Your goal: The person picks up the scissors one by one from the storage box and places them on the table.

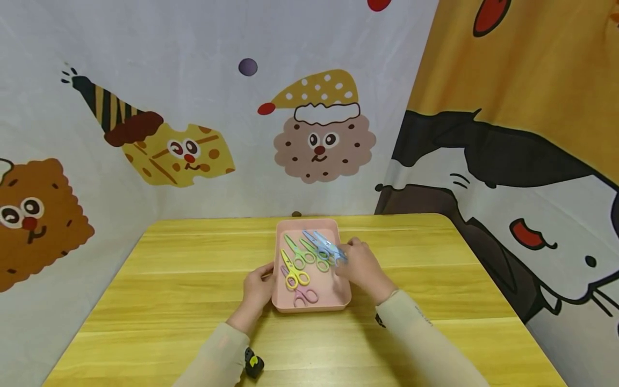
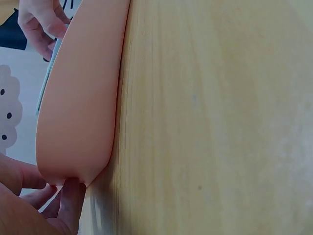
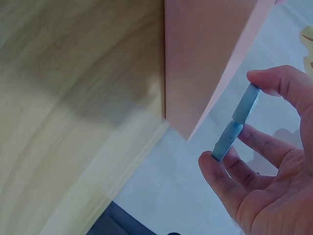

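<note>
Pinching blue scissors [image 1: 330, 248] by the handles in the grip of the right hand [image 1: 360, 264], over the right side of the pink tray [image 1: 330, 297]; seemingly gripping its left wall with the partly hidden left hand [image 1: 257, 290]. Risking a snag on a second blue pair [image 1: 311, 241] alongside by moving sideways, or a slip by holding with fingertips alone. Working at a wood-grain bench [image 1: 193, 274], facing a white cartoon-printed backdrop [image 1: 193, 48], with an orange panel [image 1: 541, 80] to the right.

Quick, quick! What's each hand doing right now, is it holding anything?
Left hand: closed, holding the pink tray by its side.
Right hand: closed, pinching blue scissors by the handles.
</note>
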Tool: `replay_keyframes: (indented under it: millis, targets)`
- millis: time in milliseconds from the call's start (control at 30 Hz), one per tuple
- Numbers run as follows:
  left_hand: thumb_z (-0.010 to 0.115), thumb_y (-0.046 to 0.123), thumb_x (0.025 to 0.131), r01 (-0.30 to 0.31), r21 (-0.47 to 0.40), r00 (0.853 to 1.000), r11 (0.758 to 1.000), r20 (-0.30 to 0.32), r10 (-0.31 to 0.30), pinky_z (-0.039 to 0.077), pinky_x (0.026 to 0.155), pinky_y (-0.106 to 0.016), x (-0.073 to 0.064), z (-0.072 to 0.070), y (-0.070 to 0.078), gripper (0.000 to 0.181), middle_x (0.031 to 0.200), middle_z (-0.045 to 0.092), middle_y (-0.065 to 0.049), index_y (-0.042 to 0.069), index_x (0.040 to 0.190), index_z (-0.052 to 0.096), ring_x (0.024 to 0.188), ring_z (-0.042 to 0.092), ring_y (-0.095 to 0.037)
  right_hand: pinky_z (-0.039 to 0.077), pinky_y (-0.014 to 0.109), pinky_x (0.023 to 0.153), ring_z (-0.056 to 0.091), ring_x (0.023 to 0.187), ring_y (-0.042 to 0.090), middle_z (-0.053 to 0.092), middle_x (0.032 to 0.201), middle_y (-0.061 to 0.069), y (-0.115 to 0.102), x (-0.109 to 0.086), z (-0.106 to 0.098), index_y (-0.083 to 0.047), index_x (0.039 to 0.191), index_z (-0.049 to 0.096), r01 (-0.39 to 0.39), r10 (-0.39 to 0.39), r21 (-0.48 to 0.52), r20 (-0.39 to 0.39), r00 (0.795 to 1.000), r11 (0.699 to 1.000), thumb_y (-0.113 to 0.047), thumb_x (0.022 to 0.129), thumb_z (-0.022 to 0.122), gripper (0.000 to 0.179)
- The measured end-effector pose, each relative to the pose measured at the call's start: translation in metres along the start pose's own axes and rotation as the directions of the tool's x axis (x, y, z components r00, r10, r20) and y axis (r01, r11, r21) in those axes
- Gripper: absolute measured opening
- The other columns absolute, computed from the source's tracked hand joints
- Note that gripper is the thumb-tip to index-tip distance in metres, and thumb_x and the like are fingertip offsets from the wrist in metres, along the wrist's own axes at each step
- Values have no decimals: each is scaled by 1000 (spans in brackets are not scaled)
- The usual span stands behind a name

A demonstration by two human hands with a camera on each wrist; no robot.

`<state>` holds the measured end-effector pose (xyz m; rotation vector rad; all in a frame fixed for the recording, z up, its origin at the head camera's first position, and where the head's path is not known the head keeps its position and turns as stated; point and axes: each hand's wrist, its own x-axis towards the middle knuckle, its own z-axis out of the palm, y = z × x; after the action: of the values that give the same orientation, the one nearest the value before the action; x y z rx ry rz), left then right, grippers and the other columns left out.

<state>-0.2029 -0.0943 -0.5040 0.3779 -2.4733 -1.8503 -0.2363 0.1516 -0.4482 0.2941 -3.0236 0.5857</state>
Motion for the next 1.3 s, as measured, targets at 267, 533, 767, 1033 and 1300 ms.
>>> replay_keyframes:
  millis: [267,533,767,1033,1300]
  targets:
    - [58,5,91,-8,-13,1000,1000,2,8,58,81,-32,0,1,-1,35,120,61,-25,-5,124,59,105,64,-34,50,40,78,52,93,28,56,114,16,7,3,-6,-4,121,64,-13,13,3,14,1000,1000,-24,70,77,56]
    - [60,8,91,-4,6,1000,1000,-8,4,58,80,-32,0,2,-2,35,119,62,-22,-3,124,60,104,64,-32,50,36,73,52,86,25,57,107,14,16,8,-6,-4,116,66,-21,21,-3,11,1000,1000,-26,71,79,51]
    - [59,8,91,-16,20,1000,1000,-13,16,58,80,-32,-1,1,-3,34,119,62,-23,-3,123,60,104,65,-32,49,35,71,52,86,26,56,108,15,22,12,-11,-4,119,65,-56,56,-20,17,998,998,-26,71,75,54]
    - [60,8,91,-3,17,1000,1000,-10,3,57,81,-32,-1,2,-2,35,120,62,-22,-2,124,60,104,64,-32,46,31,64,51,78,24,54,100,14,32,17,-15,-3,113,66,-64,64,-7,5,998,998,-22,71,75,47]
    - [59,8,91,-18,13,1000,1000,-18,18,58,81,-32,0,1,-1,34,119,62,-23,-3,123,60,104,64,-33,45,32,62,50,76,25,54,92,13,42,20,-18,-2,104,68,-60,60,-29,3,998,998,-19,70,74,39]
